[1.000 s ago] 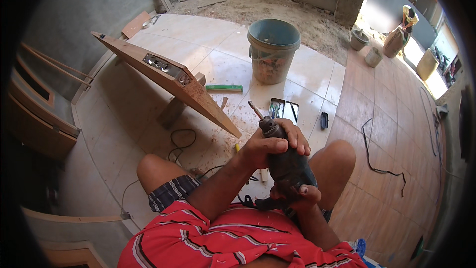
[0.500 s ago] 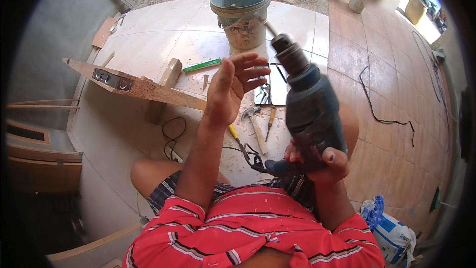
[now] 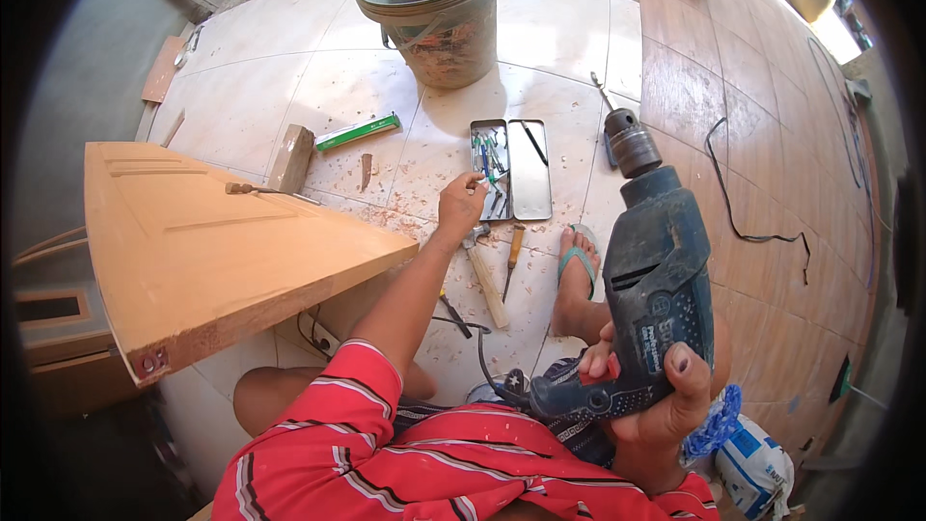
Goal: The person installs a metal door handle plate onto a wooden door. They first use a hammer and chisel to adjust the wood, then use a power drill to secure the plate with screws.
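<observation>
My right hand [image 3: 666,396] grips a dark blue power drill [image 3: 666,280] by its handle, fingers around the red trigger. A drill bit [image 3: 602,92] sticks out of the chuck, pointing up and away. My left hand [image 3: 461,205] reaches to an open metal case [image 3: 531,198] on the floor. Its fingers are pinched together over the small bits [image 3: 490,156] in the left half; what they hold, if anything, is hidden. Just below lie a hammer [image 3: 485,275] and a wooden-handled chisel [image 3: 515,251].
At left, a wooden door panel [image 3: 231,241] carries a chisel [image 3: 260,190] and rests near a wood block [image 3: 291,159]. A green-and-white box [image 3: 357,132] and wood shavings lie beyond. A bucket [image 3: 434,39] stands ahead; a black cable [image 3: 733,217] runs at right.
My left hand has dropped from beside the drill to the metal case, and its fingers have closed. The drill sits lower and further right. The door's broad face now shows instead of its edge.
</observation>
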A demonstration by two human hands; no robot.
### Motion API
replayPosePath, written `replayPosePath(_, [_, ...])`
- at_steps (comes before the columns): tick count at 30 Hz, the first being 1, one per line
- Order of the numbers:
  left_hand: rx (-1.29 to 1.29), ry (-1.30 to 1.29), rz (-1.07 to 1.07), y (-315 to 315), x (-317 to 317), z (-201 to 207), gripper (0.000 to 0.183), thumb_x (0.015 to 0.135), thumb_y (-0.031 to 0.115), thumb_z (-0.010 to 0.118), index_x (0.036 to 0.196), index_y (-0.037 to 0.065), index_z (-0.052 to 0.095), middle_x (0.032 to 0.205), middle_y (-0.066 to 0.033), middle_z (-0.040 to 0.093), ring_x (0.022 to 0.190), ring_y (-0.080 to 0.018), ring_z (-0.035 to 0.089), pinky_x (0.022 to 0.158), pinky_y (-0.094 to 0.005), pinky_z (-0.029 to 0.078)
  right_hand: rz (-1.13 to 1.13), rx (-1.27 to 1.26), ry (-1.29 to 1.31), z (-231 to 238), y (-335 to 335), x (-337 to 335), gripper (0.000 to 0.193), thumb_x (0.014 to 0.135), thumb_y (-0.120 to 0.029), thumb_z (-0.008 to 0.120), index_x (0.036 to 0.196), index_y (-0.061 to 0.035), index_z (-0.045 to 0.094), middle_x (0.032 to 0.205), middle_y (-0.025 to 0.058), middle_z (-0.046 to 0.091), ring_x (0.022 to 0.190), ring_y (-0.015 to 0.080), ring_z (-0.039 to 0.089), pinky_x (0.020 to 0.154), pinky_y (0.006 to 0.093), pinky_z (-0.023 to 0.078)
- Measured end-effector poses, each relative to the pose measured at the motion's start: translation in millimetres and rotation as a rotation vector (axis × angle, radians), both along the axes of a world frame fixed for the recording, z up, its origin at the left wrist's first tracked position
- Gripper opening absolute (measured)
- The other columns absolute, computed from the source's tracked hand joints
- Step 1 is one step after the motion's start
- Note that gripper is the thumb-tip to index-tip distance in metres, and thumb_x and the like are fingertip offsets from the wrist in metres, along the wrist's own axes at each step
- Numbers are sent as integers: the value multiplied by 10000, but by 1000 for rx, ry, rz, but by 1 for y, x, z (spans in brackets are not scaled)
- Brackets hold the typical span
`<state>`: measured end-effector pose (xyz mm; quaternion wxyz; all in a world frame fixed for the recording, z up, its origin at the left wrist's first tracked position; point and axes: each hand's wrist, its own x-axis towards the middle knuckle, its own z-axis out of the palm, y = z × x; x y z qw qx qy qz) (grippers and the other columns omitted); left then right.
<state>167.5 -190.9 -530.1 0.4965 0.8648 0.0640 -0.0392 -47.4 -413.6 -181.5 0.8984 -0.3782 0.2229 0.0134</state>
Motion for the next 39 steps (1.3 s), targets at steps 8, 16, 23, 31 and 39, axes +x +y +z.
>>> replayPosePath(8, [325, 42, 45, -13, 70, -74, 372, 911, 303, 771, 1223, 110, 712, 1229, -171, 643, 1123, -377, 648, 970, -463, 534, -142, -147, 366, -8, -1, 28, 792, 812, -437, 725, 1310, 152, 547, 954, 259, 708, 719, 337, 713, 729, 481, 609])
replayPosePath(16, [442, 164, -23, -23, 96, -71, 489, 844, 298, 799, 1243, 86, 612, 1246, -171, 588, 1155, -398, 624, 991, -490, 524, -129, -136, 412, -14, -4, 45, 776, 815, -427, 728, 1304, 149, 550, 948, 254, 707, 716, 333, 712, 725, 477, 610])
replayPosePath(23, [438, 107, -62, -10, 62, -89, 361, 868, 159, 716, 1206, 75, 619, 1238, -179, 586, 1123, -413, 628, 941, -498, 547, -78, -141, 364, -17, 2, 50, 763, 818, -419, 732, 1299, 145, 553, 943, 251, 707, 713, 330, 712, 720, 474, 610])
replayPosePath(31, [568, 76, -132, -19, 1, -76, 227, 880, 178, 703, 1066, 48, 713, 1289, -149, 568, 1176, -385, 575, 914, -496, 564, -46, -153, 349, -15, 8, 50, 747, 821, -409, 736, 1294, 141, 556, 937, 246, 706, 710, 326, 711, 716, 470, 611])
replayPosePath(39, [383, 22, 3, -10, -5, -78, 244, 885, 238, 726, 1040, 51, 754, 1385, -157, 539, 1202, -390, 558, 982, -495, 534, -41, -147, 373, -18, 15, 51, 732, 824, -399, 739, 1288, 137, 559, 931, 242, 705, 706, 322, 711, 711, 466, 612])
